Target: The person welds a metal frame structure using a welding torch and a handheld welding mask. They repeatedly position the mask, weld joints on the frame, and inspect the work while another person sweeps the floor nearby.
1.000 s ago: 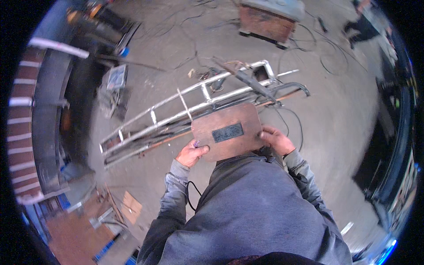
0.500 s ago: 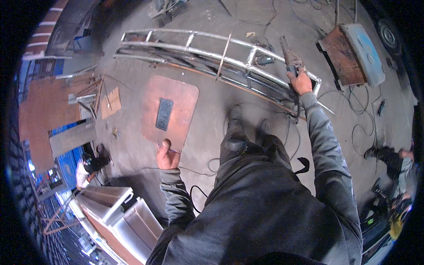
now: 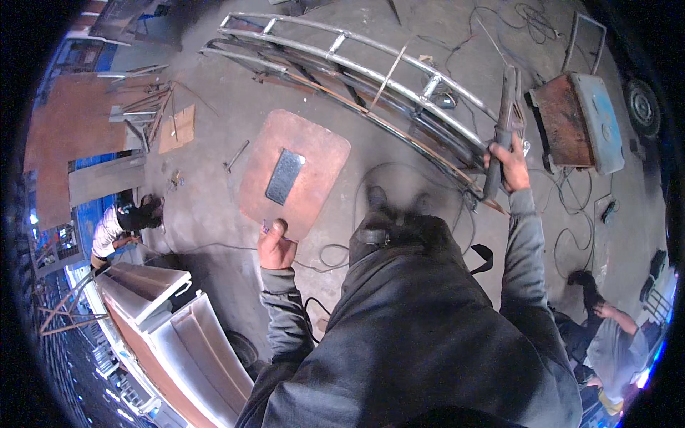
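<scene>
My left hand is closed at the near edge of a hand-held welding shield. The shield is a flat reddish-brown panel with rounded corners and a dark rectangular window. My right hand wraps round the dark grip of a welding electrode holder, its jaw end pointing away from me. A thin rod stretches from its tip. Just left of that hand stands a long frame of silver metal tubes, with darker bars beneath it.
A rusty box with a blue side stands at the right, with cables around it. A hammer and cardboard lie left. White metal panels stand lower left. One person is at left, another at lower right.
My right hand has moved slightly right and lower in view, with the electrode holder turned more upright. The shield has tilted clockwise. The view has shifted, and the frame appears higher and farther right.
</scene>
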Motion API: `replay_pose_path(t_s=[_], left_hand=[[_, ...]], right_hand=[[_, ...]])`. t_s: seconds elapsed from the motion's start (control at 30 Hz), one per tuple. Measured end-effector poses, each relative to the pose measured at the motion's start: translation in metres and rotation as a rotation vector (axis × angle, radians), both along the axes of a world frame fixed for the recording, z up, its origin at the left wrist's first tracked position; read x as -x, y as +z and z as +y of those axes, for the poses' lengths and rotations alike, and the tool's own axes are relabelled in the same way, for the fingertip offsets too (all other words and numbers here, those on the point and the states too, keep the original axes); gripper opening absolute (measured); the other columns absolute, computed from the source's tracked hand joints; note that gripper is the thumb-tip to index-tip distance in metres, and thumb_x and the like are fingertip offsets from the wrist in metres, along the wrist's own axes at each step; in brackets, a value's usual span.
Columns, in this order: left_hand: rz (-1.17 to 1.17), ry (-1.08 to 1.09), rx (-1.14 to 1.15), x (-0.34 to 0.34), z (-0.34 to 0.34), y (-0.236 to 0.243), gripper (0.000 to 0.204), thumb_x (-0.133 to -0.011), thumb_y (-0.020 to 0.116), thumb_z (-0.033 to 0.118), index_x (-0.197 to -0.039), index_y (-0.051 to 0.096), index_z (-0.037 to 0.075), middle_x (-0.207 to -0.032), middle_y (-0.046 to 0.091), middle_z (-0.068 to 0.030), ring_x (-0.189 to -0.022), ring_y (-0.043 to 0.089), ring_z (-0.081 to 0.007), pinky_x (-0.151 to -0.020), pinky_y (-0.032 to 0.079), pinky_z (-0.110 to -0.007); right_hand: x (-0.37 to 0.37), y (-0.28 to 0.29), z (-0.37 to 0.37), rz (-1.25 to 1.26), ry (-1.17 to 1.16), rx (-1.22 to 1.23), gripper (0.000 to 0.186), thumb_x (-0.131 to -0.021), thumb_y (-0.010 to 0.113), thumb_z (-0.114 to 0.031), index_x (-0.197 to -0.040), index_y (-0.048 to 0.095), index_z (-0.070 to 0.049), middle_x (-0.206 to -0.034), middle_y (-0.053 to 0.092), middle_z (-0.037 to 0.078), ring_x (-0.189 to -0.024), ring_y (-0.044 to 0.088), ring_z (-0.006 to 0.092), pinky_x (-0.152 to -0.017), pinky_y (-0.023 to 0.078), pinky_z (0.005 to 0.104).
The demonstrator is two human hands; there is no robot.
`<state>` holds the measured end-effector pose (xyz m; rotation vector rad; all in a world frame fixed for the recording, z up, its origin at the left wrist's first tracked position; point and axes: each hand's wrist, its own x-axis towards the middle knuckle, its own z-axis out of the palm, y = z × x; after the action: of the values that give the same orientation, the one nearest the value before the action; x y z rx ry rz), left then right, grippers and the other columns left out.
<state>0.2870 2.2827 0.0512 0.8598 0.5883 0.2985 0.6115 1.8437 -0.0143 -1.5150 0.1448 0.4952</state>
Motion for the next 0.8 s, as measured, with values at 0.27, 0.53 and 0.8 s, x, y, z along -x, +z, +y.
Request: replay_pose_path(t_s=[0.27,0.53,0.8], left_hand=[[-0.128,-0.054,0.026,-0.053,0.028,-0.005,0.064,-0.091,0.068,0.016,-0.147,0.037,0.009,-0.141,0.051,-0.0091,-0.129,0.051,-0.0271,-0.108,0.042,-0.048],[-0.191,-0.2,0.017,-0.09,0.038,-0.022,0.045,-0.094,0.064,0.015,-0.137,0.051,0.007,-0.133,0.06,-0.0073,-0.123,0.057,-0.0248,-0.107,0.044,-0.046],[-0.208,-0.135,-0.05,-0.108,0.023,-0.002,0.062,-0.09,0.067,0.013,-0.145,0.038,0.004,-0.136,0.054,-0.011,-0.127,0.053,-0.0274,-0.11,0.04,-0.047]], right_hand=[[0.125,0.062,-0.01,0.133,-0.033,0.082,0.051,-0.097,0.055,-0.024,-0.14,0.041,0.0,-0.088,0.064,0.011,-0.065,0.063,0.0173,-0.059,0.054,0.03],[0.188,0.055,-0.002,0.072,0.07,0.112,0.05,-0.084,0.07,-0.026,-0.125,0.056,0.0,-0.101,0.062,0.009,-0.093,0.059,0.0198,-0.083,0.048,0.033],[0.196,0.07,-0.01,-0.165,0.272,0.574,0.049,-0.084,0.07,-0.03,-0.124,0.059,-0.004,-0.104,0.065,0.018,-0.092,0.063,0.0342,-0.084,0.049,0.0415]])
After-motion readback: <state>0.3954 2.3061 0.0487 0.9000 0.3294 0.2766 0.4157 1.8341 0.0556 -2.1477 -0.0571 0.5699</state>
